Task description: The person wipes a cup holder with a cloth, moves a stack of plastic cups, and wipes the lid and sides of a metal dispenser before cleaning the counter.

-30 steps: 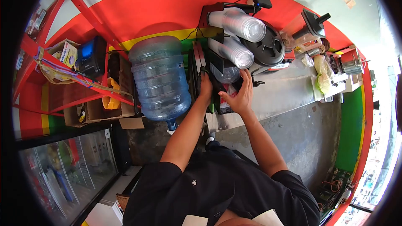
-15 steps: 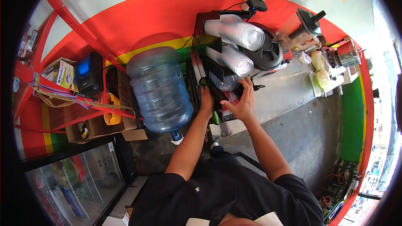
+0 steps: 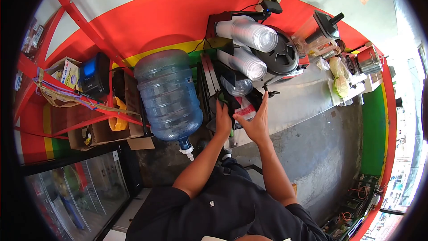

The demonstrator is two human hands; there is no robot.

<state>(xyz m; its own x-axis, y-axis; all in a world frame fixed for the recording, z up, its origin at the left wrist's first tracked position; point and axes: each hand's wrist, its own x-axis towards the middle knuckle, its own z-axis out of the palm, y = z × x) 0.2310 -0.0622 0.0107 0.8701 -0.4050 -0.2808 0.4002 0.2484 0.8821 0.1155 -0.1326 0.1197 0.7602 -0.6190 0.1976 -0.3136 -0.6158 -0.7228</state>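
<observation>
My left hand [image 3: 224, 119] lies along the left side of a black cup-and-lid holder [image 3: 228, 102], its fingers stretched out against that side. My right hand [image 3: 257, 126] is at the holder's right side, with the fingers straight up and the thumb spread toward the left hand. Between the hands, in the holder's front part, sits a red and white packet [image 3: 245, 108]. Just behind it are clear round plastic lids [image 3: 240, 87]. Two stacks of clear plastic cups, an upper stack [image 3: 258, 38] and a lower stack [image 3: 249, 65], lie sideways in the holder above.
A large blue water bottle [image 3: 168, 96] stands upside down at left, by a red shelf frame [image 3: 82, 24]. At right, a black-lidded round appliance [image 3: 281, 53] and a blender jug [image 3: 318, 31] stand on a metal counter [image 3: 294, 102]. A glass-doored fridge [image 3: 76, 196] is at lower left.
Both hands have drawn back a little toward me. My left fingers have straightened from a curl over the holder's edge, and the packet and lids show more.
</observation>
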